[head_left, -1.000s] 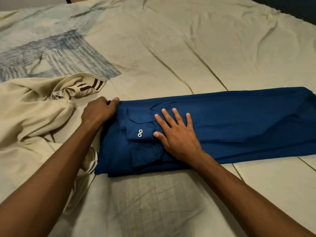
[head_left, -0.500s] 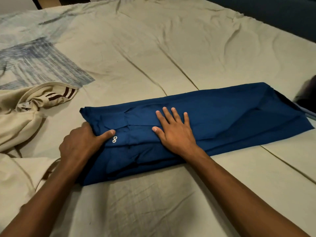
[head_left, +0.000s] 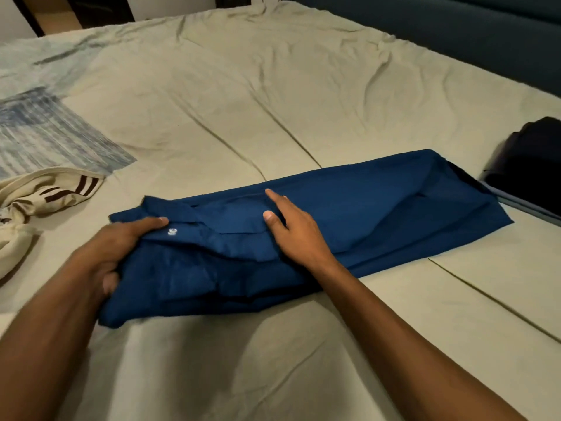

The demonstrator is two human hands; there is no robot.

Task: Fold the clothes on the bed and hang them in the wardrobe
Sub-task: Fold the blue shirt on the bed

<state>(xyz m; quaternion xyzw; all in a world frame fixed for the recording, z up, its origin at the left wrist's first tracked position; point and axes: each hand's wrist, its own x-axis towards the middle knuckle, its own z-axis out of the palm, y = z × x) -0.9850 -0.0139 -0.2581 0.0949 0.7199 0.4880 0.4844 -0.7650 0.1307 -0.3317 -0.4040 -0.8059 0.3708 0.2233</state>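
Note:
A blue shirt (head_left: 364,208) lies folded into a long strip across the bed (head_left: 243,101). Its collar end with white buttons is at the left. My left hand (head_left: 112,250) grips that left end, thumb on top and fingers curled under the cloth, lifting it slightly. With straight fingers, my right hand (head_left: 291,229) rests flat on the middle of the strip. A cream garment with brown stripes (head_left: 45,192) lies crumpled at the left edge.
A dark folded garment (head_left: 528,165) sits at the right edge of the bed. A dark blue headboard (head_left: 455,34) runs along the far right. The sheet has a blue printed patch (head_left: 45,132) at the far left.
My left hand has taken hold of the shirt's left end, fingers going under it, and raised it. The right hand has turned a little on the cloth. The view has shifted right.

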